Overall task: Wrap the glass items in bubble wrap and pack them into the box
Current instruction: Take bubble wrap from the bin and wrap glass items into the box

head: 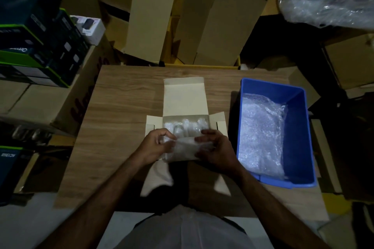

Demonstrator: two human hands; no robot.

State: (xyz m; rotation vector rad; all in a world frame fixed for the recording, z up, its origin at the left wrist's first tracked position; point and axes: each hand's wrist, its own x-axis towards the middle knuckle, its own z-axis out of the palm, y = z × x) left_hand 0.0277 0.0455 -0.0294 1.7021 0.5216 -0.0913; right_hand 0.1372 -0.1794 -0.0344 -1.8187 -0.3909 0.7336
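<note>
A bundle of bubble wrap (pixel 185 150) is held above the near edge of the open box (pixel 184 99), between both hands; whether a glass item lies inside it cannot be told. The left hand (pixel 154 145) grips the bundle's left end with curled fingers. The right hand (pixel 215 150) holds the right end, fingers bent over the wrap. Inside the box, wrapped items (pixel 186 126) lie side by side, with its lid flap standing open at the far side. The box rests on a wooden table (pixel 125 95). Just right of it stands a blue bin (pixel 297 127) holding loose bubble wrap sheets (pixel 261 137). Cardboard cartons (pixel 212 20) stand beyond the table; dark retail boxes (pixel 36 32) are stacked at left.
</note>
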